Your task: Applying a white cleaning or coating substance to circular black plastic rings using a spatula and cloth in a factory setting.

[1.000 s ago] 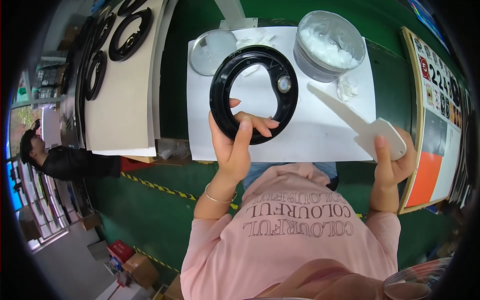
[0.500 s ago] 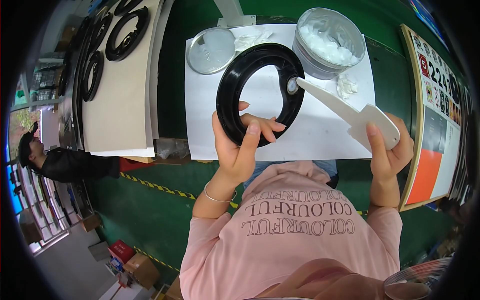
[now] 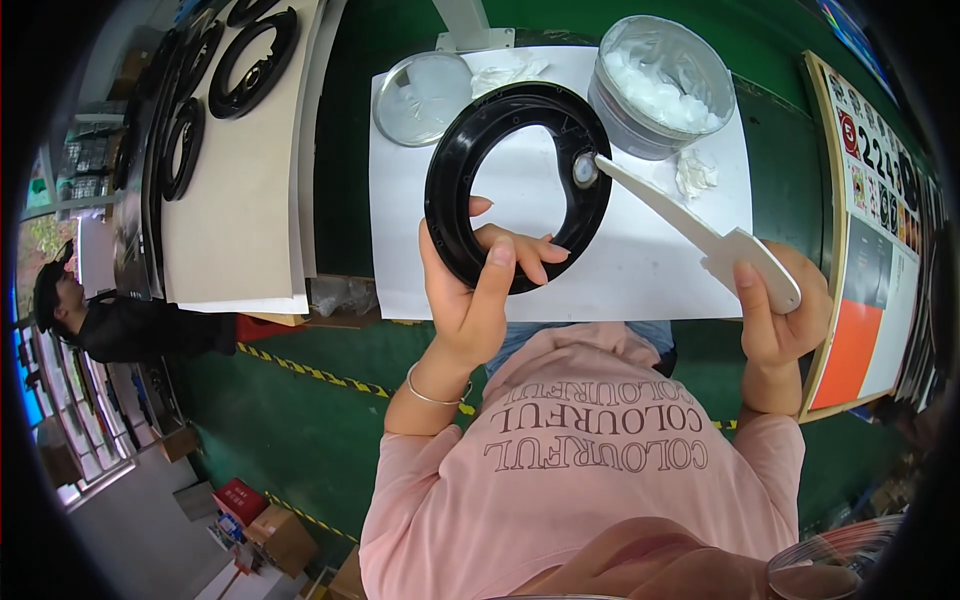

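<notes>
1. Black plastic, right up close: the ring (image 3: 517, 186) is pinched at its near edge by the left hand (image 3: 478, 290), thumb on the outer face, fingers curled through the opening, and is held tilted above the white sheet (image 3: 640, 270).
2. A change is seen since a second ago: the ring has been lifted and turned toward the right hand, and the spatula (image 3: 690, 226) has been swung in from the sheet's right side.
3. The spatula handle is clasped by the closed right hand (image 3: 785, 315); its tip is now laid on the small round fitting (image 3: 583, 170) on the ring's right side, so paste seems to be going on there.
4. Further out, the tub (image 3: 665, 85) of white paste stands just beside the ring; room there is tight.
5. The lid (image 3: 423, 85) lies at the far left corner, near the ring's rim.
6. Open sheet is left only below the spatula; more rings (image 3: 245, 50) lie well apart on the left board.
</notes>
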Tool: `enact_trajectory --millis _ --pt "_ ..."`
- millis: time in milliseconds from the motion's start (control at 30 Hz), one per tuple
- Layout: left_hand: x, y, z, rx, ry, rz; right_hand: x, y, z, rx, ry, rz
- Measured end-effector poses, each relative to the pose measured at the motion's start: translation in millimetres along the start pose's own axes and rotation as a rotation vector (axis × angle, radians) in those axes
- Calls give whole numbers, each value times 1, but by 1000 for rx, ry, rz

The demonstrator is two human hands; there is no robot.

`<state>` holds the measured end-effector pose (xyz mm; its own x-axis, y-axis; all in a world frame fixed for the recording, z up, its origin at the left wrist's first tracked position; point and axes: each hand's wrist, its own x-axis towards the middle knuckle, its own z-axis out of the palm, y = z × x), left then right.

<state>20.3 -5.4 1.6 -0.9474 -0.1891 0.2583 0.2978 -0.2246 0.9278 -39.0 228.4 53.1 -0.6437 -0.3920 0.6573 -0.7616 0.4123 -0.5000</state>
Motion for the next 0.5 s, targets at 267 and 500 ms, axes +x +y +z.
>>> enact_trajectory --millis 267,500 --pt "-1 0 0 10 -24 18 6 -3 2 -23 -23 -24" --pt "-2 -2 0 137 -93 67 12 -12 0 -98 -111 -46"
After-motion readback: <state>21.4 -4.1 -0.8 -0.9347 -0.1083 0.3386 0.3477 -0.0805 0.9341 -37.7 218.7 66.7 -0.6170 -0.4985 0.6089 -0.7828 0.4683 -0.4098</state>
